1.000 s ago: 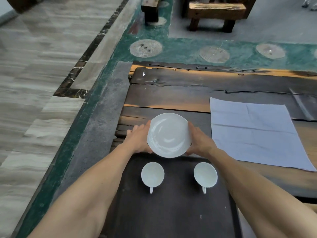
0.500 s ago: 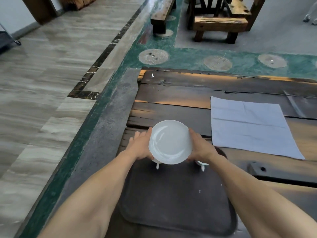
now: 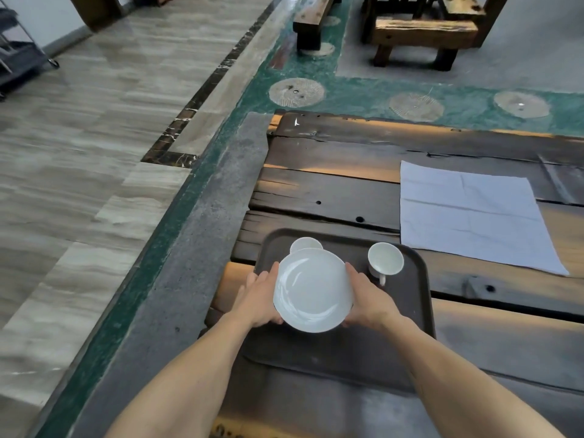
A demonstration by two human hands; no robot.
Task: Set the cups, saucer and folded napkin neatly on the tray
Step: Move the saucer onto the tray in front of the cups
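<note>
A white saucer point(image 3: 313, 290) is held over the dark brown tray point(image 3: 335, 355), gripped at its left rim by my left hand point(image 3: 259, 295) and at its right rim by my right hand point(image 3: 368, 300). Two white cups stand at the tray's far end: the left cup point(image 3: 305, 245) is mostly hidden behind the saucer, the right cup point(image 3: 385, 259) is in full view with its handle toward me. A pale napkin point(image 3: 474, 213) lies spread flat on the wooden table to the right of the tray. I cannot tell whether the saucer touches the tray.
The tray sits near the left edge of a dark plank table point(image 3: 331, 191). A grey stone kerb point(image 3: 202, 235) and green floor band run along the left. Wooden benches point(image 3: 423, 30) stand beyond the table; a wheeled cart point(image 3: 19, 58) is far left.
The saucer, held in both hands, has come toward me from beyond the cups to over the tray's middle. The view has tilted up, showing both cups at the tray's far end.
</note>
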